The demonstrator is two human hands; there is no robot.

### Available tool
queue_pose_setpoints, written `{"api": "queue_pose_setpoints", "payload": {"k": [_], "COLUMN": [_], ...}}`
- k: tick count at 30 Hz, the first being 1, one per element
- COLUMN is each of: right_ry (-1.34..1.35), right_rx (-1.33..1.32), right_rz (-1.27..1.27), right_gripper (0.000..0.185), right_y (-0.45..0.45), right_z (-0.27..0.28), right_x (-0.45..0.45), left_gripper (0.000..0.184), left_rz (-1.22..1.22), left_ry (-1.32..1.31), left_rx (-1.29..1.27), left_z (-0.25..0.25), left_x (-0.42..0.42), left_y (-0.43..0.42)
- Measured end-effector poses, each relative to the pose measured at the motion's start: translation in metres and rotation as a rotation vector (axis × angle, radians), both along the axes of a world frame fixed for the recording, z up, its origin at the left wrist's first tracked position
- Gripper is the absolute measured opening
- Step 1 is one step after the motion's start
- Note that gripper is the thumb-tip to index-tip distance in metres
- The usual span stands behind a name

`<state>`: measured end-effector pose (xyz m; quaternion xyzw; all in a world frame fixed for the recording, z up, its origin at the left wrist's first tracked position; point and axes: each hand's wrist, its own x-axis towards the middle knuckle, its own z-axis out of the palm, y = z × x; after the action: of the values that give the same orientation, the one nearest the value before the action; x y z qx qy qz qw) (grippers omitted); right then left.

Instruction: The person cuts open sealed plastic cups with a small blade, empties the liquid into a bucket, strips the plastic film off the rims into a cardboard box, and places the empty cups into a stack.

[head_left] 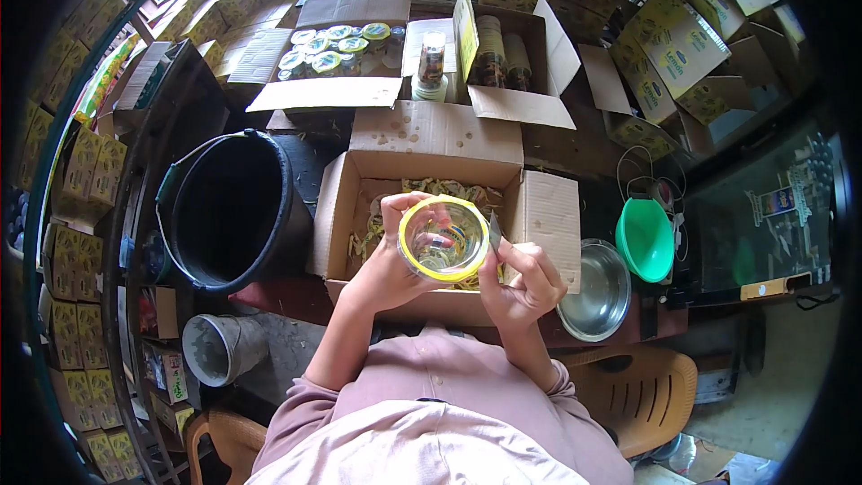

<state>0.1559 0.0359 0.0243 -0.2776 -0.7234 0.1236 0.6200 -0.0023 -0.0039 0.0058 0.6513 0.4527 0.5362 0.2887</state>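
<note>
My left hand [386,268] is wrapped round a clear plastic cup [447,256] with a yellow rim, its mouth tilted up toward me. In my right hand [528,286], a small thin blade [495,231] is pinched between thumb and fingers, close against the right side of the rim. Both hands are over an open cardboard box [550,216]. Yellowish strips and scraps [364,238] lie inside it. Whether the blade touches the rim I cannot tell.
A black bucket [285,202] stands left, a grey bucket [211,350] below it. To the right are a metal bowl [594,292] and a green basin [645,238]. Behind, one carton holds lidded cups [328,61], another stacked cups [490,45]; a cup stack [431,63] stands between.
</note>
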Motion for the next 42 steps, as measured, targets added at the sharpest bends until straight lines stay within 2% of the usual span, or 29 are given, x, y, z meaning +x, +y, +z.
{"api": "queue_pose_setpoints", "payload": {"k": [3, 9, 12, 21, 24, 27, 30, 34, 42], "right_ry": [0.006, -0.003, -0.003, -0.007, -0.017, -0.023, 0.019, 0.031, -0.013], "right_rx": [-0.002, -0.009, -0.029, -0.06, -0.045, -0.072, -0.111, -0.053, -0.011], "right_rz": [0.004, -0.004, 0.024, 0.109, 0.109, 0.112, 0.091, 0.026, 0.0], "right_gripper": [0.022, 0.024, 0.024, 0.024, 0.023, 0.022, 0.021, 0.02, 0.021], "right_y": [0.001, 0.003, 0.004, 0.009, 0.01, 0.011, 0.011, 0.008, 0.003], "right_z": [-0.001, -0.001, -0.003, 0.0, 0.001, 0.0, 0.002, 0.0, -0.003], "right_x": [-0.001, 0.001, 0.002, 0.004, 0.003, 0.006, 0.007, 0.005, 0.004], "left_gripper": [0.085, 0.083, 0.083, 0.071, 0.07, 0.072, 0.074, 0.071, 0.069], "left_rz": [0.023, -0.018, -0.032, -0.123, -0.146, -0.2, -0.279, -0.242, -0.216], "left_ry": [0.049, -0.145, -0.029, -0.087, 0.028, -0.105, -0.394, -0.36, -0.349], "left_rx": [0.008, -0.058, -0.023, -0.035, 0.047, -0.088, -0.178, -0.039, -0.042], "left_z": [0.001, -0.009, -0.012, 0.003, 0.002, 0.001, 0.002, 0.001, 0.001], "left_x": [0.0, 0.002, -0.002, -0.006, -0.009, -0.008, -0.005, 0.0, -0.001], "left_y": [-0.001, -0.001, -0.001, -0.005, -0.003, -0.002, 0.005, 0.01, 0.007]}}
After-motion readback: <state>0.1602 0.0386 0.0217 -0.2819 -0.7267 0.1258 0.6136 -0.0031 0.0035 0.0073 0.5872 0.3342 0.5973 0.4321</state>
